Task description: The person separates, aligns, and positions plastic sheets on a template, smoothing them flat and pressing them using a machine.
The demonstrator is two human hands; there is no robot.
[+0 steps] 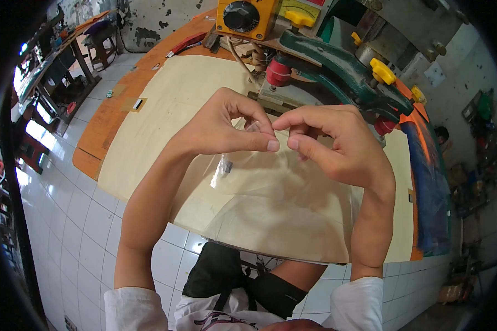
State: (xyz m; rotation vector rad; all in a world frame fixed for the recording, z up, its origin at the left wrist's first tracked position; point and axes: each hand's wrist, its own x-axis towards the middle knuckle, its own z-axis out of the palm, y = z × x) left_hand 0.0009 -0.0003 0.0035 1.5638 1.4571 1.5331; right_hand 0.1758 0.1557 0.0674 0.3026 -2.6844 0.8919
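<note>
Both my hands are raised over the table, fingertips close together in front of the machine. My left hand is closed, its thumb and index finger pinching a clear plastic sheet that hangs below in thin, shiny folds. Opposite it, my right hand is curled, with the index finger stretched towards the left fingertips and the thumb bent against the other fingers at the plastic's upper edge. The exact grip there is partly hidden. A small dark piece shows at the plastic, below my left hand.
Cream sheeting covers the orange table. Beyond my hands stands a machine with a green arm, yellow knobs and an orange box. A red-handled tool lies at the back; blue plastic hangs at right.
</note>
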